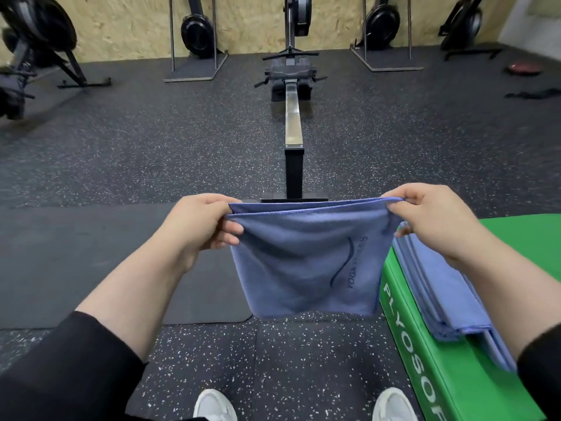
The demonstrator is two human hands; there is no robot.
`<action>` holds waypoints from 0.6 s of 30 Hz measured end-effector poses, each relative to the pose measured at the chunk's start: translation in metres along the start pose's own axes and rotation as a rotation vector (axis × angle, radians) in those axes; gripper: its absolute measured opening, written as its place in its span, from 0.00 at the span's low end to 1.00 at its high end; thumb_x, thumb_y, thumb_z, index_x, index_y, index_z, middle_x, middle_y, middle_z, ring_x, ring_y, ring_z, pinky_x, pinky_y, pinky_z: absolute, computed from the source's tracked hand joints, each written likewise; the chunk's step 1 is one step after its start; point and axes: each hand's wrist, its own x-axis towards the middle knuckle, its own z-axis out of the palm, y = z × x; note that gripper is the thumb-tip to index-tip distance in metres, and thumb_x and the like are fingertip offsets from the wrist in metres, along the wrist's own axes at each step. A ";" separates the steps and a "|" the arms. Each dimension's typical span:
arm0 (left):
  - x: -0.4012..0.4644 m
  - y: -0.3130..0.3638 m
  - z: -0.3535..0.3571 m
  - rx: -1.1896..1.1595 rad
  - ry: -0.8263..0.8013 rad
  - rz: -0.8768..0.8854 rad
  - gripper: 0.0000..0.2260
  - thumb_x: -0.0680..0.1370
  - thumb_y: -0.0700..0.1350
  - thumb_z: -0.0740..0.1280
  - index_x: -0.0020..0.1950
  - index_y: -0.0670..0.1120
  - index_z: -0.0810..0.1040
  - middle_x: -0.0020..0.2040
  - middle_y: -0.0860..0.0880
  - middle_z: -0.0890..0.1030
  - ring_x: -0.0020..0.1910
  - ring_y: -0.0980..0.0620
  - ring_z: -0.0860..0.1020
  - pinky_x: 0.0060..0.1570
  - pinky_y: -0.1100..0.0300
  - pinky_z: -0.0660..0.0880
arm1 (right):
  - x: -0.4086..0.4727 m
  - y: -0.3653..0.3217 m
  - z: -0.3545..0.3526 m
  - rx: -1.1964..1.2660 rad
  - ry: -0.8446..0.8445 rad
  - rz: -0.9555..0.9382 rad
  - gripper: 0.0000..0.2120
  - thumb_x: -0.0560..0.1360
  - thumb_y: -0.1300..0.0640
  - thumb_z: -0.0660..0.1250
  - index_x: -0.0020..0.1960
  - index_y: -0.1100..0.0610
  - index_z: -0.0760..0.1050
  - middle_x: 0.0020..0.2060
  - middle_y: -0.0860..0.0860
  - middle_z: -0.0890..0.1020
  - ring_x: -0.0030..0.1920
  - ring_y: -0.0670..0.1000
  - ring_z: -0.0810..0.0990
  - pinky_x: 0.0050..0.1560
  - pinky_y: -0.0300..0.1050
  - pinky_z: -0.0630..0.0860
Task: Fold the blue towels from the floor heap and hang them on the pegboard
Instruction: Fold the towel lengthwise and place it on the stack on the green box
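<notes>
A blue towel (306,259), folded into a square with dark printed lettering, hangs in the air in front of me. My left hand (198,221) pinches its top left corner and my right hand (431,217) pinches its top right corner, stretching the top edge flat. Several folded blue towels (437,293) lie stacked on a green soft plyo box (425,369) under my right forearm. No pegboard or floor heap is in view.
A rowing machine (294,123) stretches away straight ahead on the speckled rubber floor. A dark mat (91,256) lies at left. More rowers stand upright against the plywood wall (249,22). My white shoes (215,405) show at the bottom.
</notes>
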 end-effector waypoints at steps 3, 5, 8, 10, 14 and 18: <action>-0.006 -0.001 -0.005 0.106 0.041 0.064 0.15 0.76 0.34 0.58 0.49 0.44 0.84 0.29 0.44 0.80 0.26 0.47 0.79 0.30 0.61 0.69 | -0.004 -0.003 0.000 0.173 -0.005 0.026 0.10 0.79 0.67 0.64 0.48 0.58 0.83 0.49 0.66 0.83 0.41 0.52 0.82 0.41 0.44 0.84; -0.010 0.000 -0.008 0.148 0.048 0.079 0.15 0.76 0.33 0.58 0.47 0.44 0.85 0.26 0.44 0.77 0.26 0.46 0.79 0.30 0.62 0.67 | -0.006 -0.004 -0.001 0.249 -0.002 0.038 0.10 0.79 0.68 0.64 0.48 0.59 0.83 0.52 0.69 0.82 0.45 0.54 0.83 0.44 0.44 0.84; -0.016 0.000 -0.012 0.199 0.026 0.052 0.19 0.75 0.33 0.56 0.46 0.44 0.86 0.25 0.43 0.75 0.25 0.46 0.78 0.29 0.63 0.65 | -0.011 -0.008 -0.001 0.268 -0.006 0.044 0.09 0.79 0.67 0.64 0.50 0.60 0.83 0.53 0.69 0.81 0.45 0.54 0.83 0.44 0.43 0.84; -0.021 0.001 -0.013 0.197 -0.011 0.050 0.20 0.75 0.32 0.55 0.47 0.44 0.86 0.28 0.42 0.79 0.26 0.46 0.79 0.30 0.63 0.69 | -0.013 -0.010 -0.001 0.271 -0.007 0.039 0.10 0.79 0.68 0.64 0.50 0.60 0.83 0.49 0.68 0.82 0.46 0.54 0.82 0.44 0.42 0.84; -0.029 0.006 -0.022 -0.002 -0.137 0.114 0.18 0.78 0.31 0.57 0.57 0.42 0.83 0.50 0.39 0.86 0.48 0.47 0.86 0.44 0.55 0.83 | -0.018 -0.019 -0.004 0.381 0.019 0.032 0.10 0.79 0.68 0.63 0.48 0.60 0.83 0.45 0.59 0.84 0.46 0.52 0.83 0.44 0.40 0.83; -0.030 0.002 -0.036 0.318 -0.109 0.319 0.11 0.75 0.35 0.70 0.52 0.48 0.86 0.45 0.42 0.87 0.42 0.52 0.83 0.48 0.55 0.80 | -0.025 -0.030 -0.011 0.407 0.017 0.020 0.11 0.80 0.68 0.63 0.48 0.59 0.83 0.45 0.57 0.85 0.45 0.50 0.83 0.45 0.41 0.84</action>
